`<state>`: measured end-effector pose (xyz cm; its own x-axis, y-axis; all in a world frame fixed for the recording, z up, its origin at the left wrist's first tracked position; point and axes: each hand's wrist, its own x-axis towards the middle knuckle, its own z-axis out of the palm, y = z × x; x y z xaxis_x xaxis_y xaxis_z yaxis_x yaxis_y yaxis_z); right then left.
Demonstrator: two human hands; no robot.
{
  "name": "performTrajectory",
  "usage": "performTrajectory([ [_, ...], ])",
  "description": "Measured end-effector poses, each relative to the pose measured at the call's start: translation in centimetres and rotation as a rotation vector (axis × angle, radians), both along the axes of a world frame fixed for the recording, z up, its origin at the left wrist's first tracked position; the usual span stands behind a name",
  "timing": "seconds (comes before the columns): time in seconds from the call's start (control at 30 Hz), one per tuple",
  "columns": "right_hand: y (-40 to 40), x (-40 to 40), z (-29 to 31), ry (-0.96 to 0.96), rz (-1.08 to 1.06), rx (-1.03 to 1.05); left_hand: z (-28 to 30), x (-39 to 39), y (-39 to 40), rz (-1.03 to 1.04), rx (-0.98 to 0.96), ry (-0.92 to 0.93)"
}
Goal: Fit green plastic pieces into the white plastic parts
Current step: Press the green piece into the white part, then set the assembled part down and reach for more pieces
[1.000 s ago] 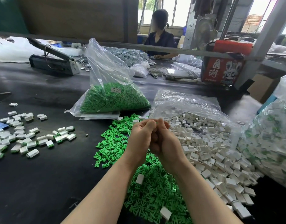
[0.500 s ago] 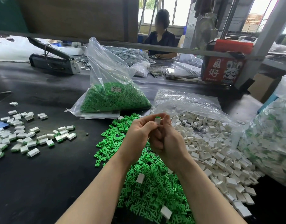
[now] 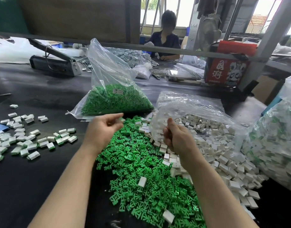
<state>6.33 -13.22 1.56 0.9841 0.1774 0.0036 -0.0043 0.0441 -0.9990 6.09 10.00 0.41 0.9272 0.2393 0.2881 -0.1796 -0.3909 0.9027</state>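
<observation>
Hands apart above the heaps of green and white parts

Left hand point(image 3: 103, 129) raised over the far edge of the loose green pieces point(image 3: 146, 175), fingers loosely curled, thumb and forefinger extended toward a small blurred whitish part at the fingertips, hold on it impossible to tell; right hand point(image 3: 177, 137) lifted beside the white parts point(image 3: 220, 150), fingers curled in, thumb up, contents hidden. Green pieces heaped on the black table point(image 3: 34, 186) between the forearms, a few white parts lying among them; white parts spilling from an open clear bag point(image 3: 190, 104) on the right. Scattered fitted white-and-green parts point(image 3: 33, 139) on the left, well apart from the hands. Clear bag of green pieces point(image 3: 115, 97) just beyond the left hand
</observation>
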Motion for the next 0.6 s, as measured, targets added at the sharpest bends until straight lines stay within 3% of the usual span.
performTrajectory([
  [0.1,-1.0,0.5,-0.2,-0.059,-0.072,-0.240,-1.1,-0.6,3.5,0.375,0.316,0.069],
  [0.23,-1.8,0.8,-0.6,-0.204,-0.117,-0.605,-2.7,-1.3,6.3,0.697,0.551,0.218],
  [0.4,-1.4,0.7,-0.5,-0.279,-0.029,-0.863,-3.3,-1.9,7.2,0.834,0.654,0.475],
  [0.6,-1.0,0.8,-1.1,-0.385,-0.120,-1.258,-2.9,-1.9,6.6,0.860,0.688,0.558],
])
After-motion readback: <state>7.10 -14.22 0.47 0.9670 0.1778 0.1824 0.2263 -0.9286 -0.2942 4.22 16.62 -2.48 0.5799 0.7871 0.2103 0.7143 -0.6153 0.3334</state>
